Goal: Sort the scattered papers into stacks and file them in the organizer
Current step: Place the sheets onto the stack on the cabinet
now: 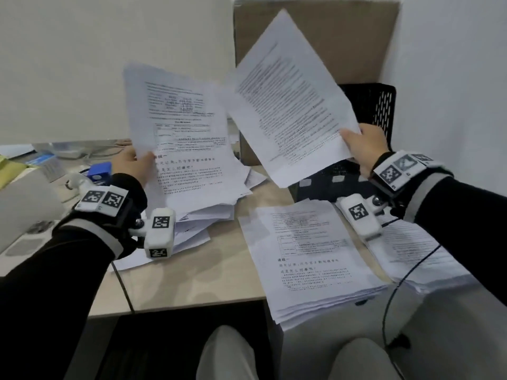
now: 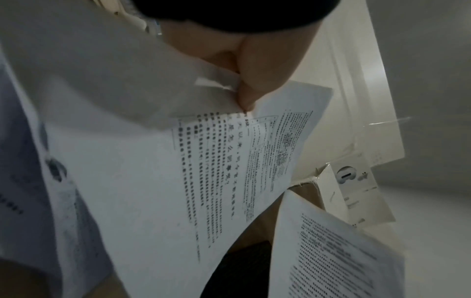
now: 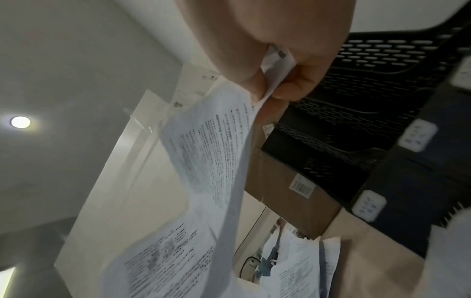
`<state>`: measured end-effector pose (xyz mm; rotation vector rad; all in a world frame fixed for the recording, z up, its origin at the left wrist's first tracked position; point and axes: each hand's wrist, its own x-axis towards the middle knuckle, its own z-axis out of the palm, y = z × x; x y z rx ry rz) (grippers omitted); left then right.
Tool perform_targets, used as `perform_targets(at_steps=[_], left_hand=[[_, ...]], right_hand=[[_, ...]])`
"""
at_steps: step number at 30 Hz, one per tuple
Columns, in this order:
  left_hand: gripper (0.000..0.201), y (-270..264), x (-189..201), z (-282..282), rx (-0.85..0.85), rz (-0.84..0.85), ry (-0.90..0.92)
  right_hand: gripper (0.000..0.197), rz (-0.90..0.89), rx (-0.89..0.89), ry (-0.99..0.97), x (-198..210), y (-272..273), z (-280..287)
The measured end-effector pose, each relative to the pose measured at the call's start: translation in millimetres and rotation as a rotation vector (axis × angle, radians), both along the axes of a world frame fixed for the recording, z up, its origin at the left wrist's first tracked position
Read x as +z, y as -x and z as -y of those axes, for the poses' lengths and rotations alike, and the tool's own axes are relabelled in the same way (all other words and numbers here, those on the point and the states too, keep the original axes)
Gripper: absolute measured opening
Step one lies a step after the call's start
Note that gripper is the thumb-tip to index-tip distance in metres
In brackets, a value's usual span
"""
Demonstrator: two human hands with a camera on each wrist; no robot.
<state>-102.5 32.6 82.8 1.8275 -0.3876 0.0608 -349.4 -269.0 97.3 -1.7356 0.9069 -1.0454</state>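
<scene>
My left hand [image 1: 134,160] pinches the lower left edge of a printed sheet with a table on it [image 1: 181,127], raised above a loose heap of papers [image 1: 203,212]; the left wrist view shows the thumb [image 2: 252,88] pressed on that sheet [image 2: 229,161]. My right hand [image 1: 362,146] pinches the lower right corner of a text-only sheet [image 1: 290,100], held up and tilted; its fingers [image 3: 293,84] squeeze the sheet [image 3: 214,141]. Two sorted stacks lie at the front right: one with a table page on top [image 1: 310,256], another [image 1: 411,250] under my right forearm. The black mesh organizer [image 1: 375,105] stands behind my right hand.
A large cardboard box [image 1: 329,31] leans on the wall behind the organizer [image 3: 369,100], with a smaller brown box [image 3: 288,193] beside it. A blue object [image 1: 100,171] and clutter sit at the far left of the desk [image 1: 219,270]. A black cable [image 1: 397,283] crosses the right stack.
</scene>
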Motion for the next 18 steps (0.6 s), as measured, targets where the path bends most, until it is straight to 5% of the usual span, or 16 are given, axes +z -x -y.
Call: perform_targets(at_steps=[4,9,18], left_hand=[[0.044,-5,-25,7,-0.033,-0.102,-0.028],[0.015,44,-40,21,-0.198,-0.240,0.011],[0.025,114,-49,48,-0.402,-0.488,0.129]], right_hand=[[0.012,0.138,-0.003,-0.128,-15,19,-2],[0.018,0.267,-0.024,-0.201,-22,38,-10],[0.010,0.288,-0.058,-0.235,-30,80,-23]])
